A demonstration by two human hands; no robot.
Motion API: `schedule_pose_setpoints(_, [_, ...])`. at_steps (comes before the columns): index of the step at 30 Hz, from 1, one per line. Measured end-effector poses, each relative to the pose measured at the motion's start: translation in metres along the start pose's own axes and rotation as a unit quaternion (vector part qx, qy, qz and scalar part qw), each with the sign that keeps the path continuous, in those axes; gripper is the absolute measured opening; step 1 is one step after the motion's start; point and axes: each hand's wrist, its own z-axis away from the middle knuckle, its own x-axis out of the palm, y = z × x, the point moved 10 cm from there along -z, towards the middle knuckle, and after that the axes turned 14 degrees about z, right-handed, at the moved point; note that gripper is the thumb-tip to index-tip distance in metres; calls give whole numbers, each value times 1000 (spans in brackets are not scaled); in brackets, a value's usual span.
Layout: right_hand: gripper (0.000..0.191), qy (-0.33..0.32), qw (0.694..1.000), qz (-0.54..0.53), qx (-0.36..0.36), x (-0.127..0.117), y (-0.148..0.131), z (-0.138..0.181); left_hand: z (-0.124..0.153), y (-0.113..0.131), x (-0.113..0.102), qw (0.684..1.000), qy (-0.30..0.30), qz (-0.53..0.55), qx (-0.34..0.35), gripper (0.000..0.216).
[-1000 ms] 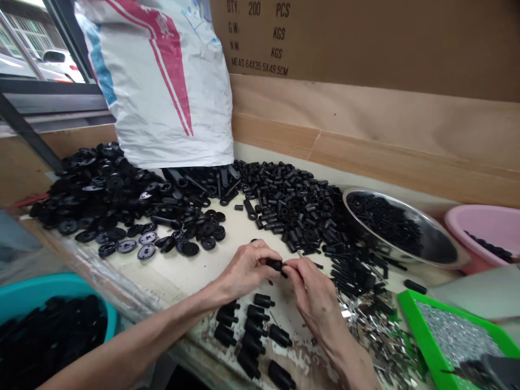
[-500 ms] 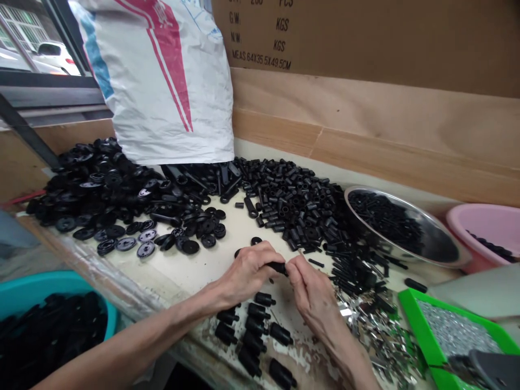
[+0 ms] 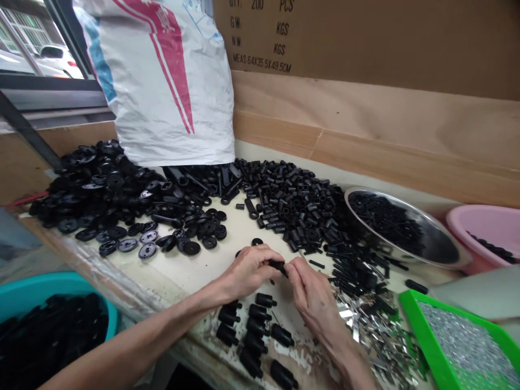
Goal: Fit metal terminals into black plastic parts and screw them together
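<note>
Left hand [image 3: 249, 269] and right hand [image 3: 312, 295] both grasp one black plastic cylinder [image 3: 278, 265] above the counter [image 3: 195, 276], just behind similar cylinders [image 3: 266, 299] lying near its front edge.

The left hand [image 3: 247, 269] and right hand [image 3: 312, 297] are pinching a small black plastic cylinder [image 3: 278, 265] together above the counter [image 3: 190, 276], near its front edge, with black plastic plugs [image 3: 255, 342] lying just below them and silver metal clips [image 3: 382, 338] spreading beside the right hand
</note>
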Motion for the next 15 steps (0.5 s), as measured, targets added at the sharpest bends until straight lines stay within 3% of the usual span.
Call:
schedule_pose_setpoints(8, [32, -9, 1000, -11, 27, 9, 3, 3, 5, 11, 0, 995, 50, -28, 79, 26])
schedule_pose_setpoints(15, [29, 22, 1000, -3, 5, 0, 2, 1, -1, -10, 1, 997, 16, 73, -22, 22])
